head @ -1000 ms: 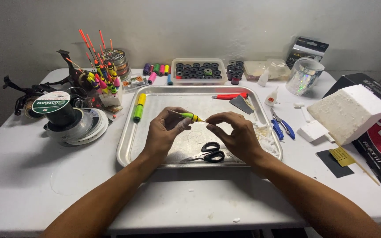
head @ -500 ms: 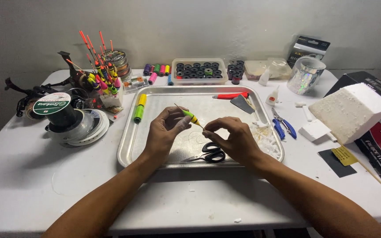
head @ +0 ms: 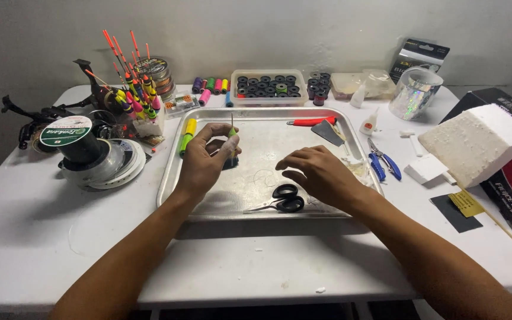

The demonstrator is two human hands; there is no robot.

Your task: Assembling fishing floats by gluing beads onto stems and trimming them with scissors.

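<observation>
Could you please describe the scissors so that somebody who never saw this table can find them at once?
Start at the metal tray in the middle of the white table. The scissors lie flat near the tray's front edge, just below the right hand. Their black loop handles and bare steel blades set them apart from the blue-handled pliers, which lie outside the tray, to the right.

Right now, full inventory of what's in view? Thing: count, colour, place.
metal tray: 1, silver, table centre
fishing float: 1, green-tipped, upright in left hand
scissors: 1, black-handled, tray front
craft knife: 1, red, tray back
pliers: 1, blue-handled, right of tray
foam block: 1, white, table right
line spool: 1, green-topped, table left
bobbin box: 1, clear, behind tray
float stand: 1, many orange-tipped floats, back left
left hand: 1, pinching the float
right hand: 1, over tray, empty
</observation>
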